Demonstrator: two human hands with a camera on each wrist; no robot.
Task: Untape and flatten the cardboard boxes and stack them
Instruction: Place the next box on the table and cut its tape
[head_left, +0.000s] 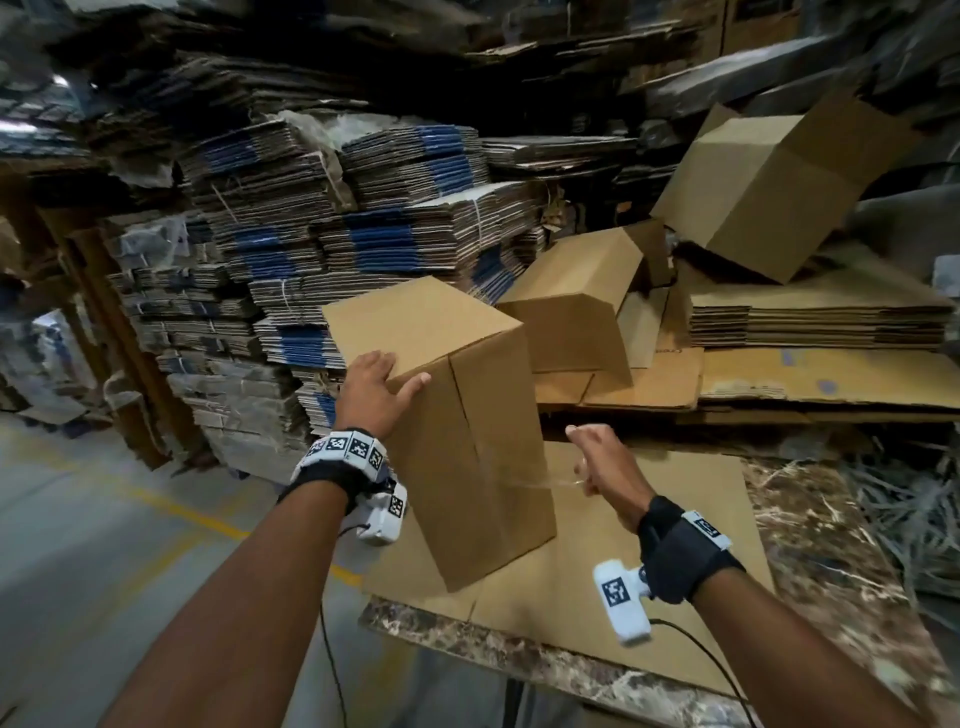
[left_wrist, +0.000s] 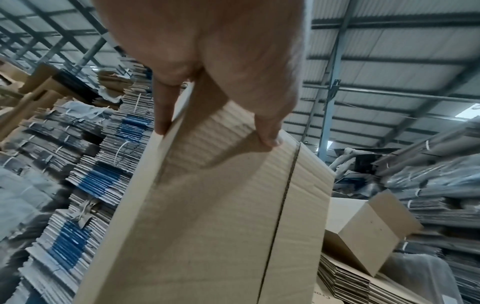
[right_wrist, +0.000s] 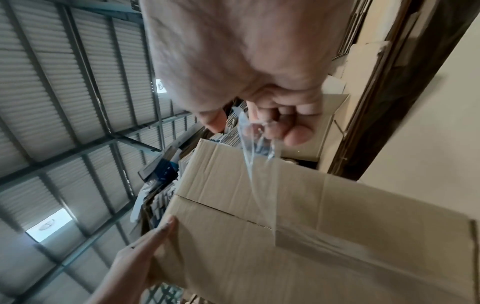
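- Cardboard box (head_left: 457, 415), tall and tilted, stands at frame centre, its lower corner on a flat cardboard sheet (head_left: 675, 571) over the marble-patterned tabletop (head_left: 519, 660).
- Left hand (head_left: 374, 389) grips its upper corner, fingers (left_wrist: 162, 107) on one face, thumb on the next.
- Right hand (head_left: 597, 457) is curled, pinching clear tape (right_wrist: 254, 144) stretched from the box seam.
- Tape is barely visible in the head view.
- Bottom of the box is hidden.
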